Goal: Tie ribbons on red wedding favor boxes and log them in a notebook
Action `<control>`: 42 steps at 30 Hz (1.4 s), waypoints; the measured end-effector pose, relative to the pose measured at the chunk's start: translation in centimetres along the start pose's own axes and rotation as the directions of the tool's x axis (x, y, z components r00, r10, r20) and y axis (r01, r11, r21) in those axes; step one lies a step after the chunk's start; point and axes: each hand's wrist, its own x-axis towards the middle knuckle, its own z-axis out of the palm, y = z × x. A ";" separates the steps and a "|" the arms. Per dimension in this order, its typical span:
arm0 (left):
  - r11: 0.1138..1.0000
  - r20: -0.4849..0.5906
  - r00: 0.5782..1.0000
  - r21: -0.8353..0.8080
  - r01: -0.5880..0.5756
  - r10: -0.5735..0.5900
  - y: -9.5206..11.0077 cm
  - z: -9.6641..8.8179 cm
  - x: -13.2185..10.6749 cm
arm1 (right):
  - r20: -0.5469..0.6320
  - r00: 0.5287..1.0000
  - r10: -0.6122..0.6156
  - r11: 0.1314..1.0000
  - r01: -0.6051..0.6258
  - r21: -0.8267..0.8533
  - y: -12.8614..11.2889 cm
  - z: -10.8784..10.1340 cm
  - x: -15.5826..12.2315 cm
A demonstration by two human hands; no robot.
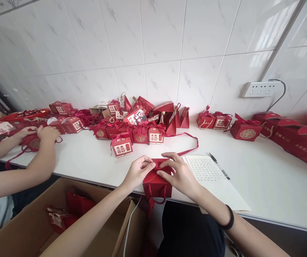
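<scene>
A small red gift box (157, 189) with a twisted cord handle stands at the counter's front edge, right before me. Both my hands are over its top, where a red ribbon (157, 165) is gathered. With thumb and fingertips, my left hand (138, 170) pinches the ribbon from the left. My right hand (181, 174) comes in from the right, its curled fingers closed on the ribbon too; they partly hide it. Just beyond stands a finished-looking red box (122, 146) with a white label and a bow.
Red boxes (140, 134) and loose packaging crowd the wall side. Rightward lie a handwritten notebook (207, 169), a pen (219, 166) and more boxes (246, 130). At left a co-worker's hands (47, 134) handle another box. Below, a cardboard carton (107, 214) holds red packages.
</scene>
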 end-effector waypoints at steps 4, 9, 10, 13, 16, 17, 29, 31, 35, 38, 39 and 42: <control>1.000 0.007 1.000 0.016 -0.005 0.005 -0.2 -0.2 0.0 | 0.003 1.000 -0.014 1.000 0.014 -0.019 0.2 0.1 0.2; 0.993 -0.007 0.999 0.111 -0.049 0.050 0.0 -1.0 -0.2 | 0.062 0.998 -0.026 0.998 0.029 -0.058 0.1 -0.7 0.4; 0.988 -0.006 0.997 0.139 -0.070 0.072 0.1 -1.2 -0.4 | 0.071 0.997 -0.024 0.996 0.029 -0.080 0.0 -1.0 0.4; 0.957 0.006 0.991 0.260 -0.128 0.131 0.7 -1.9 -0.8 | 0.086 0.996 -0.035 0.987 0.048 -0.150 0.0 -1.8 0.2; 0.907 -0.018 0.986 0.395 -0.144 0.164 1.1 -2.2 -1.3 | 0.114 0.991 -0.077 0.970 0.101 -0.220 0.0 -2.5 0.1; 0.890 -0.033 0.983 0.432 -0.147 0.179 1.2 -2.2 -1.4 | 0.124 0.988 -0.091 0.959 0.120 -0.256 0.0 -2.7 0.1; 0.872 -0.056 0.981 0.469 -0.138 0.186 1.6 -0.5 -3.3 | 0.169 0.950 0.264 0.911 -0.188 -0.367 -1.4 -3.0 0.0; 0.872 -0.045 0.983 0.470 -0.135 0.177 1.6 -0.5 -3.3 | 0.198 0.930 0.310 0.927 -0.249 -0.281 -1.4 -2.7 0.0; 0.855 -0.003 0.983 0.495 -0.157 0.182 1.2 -0.7 -3.4 | 0.202 0.911 0.361 0.930 -0.335 -0.148 -1.3 -2.0 0.1; 0.838 0.017 0.980 0.514 -0.181 0.201 0.9 -0.9 -3.6 | 0.236 0.893 0.384 0.923 -0.375 -0.082 -1.2 -1.7 0.1; 0.837 0.017 0.978 0.514 -0.188 0.209 0.8 -0.9 -3.6 | 0.256 0.889 0.380 0.924 -0.379 -0.055 -1.2 -1.8 0.2; 0.847 0.003 0.974 0.493 -0.199 0.227 0.5 -0.9 -3.6 | 0.258 0.899 0.354 0.930 -0.367 0.001 -1.2 -2.3 0.7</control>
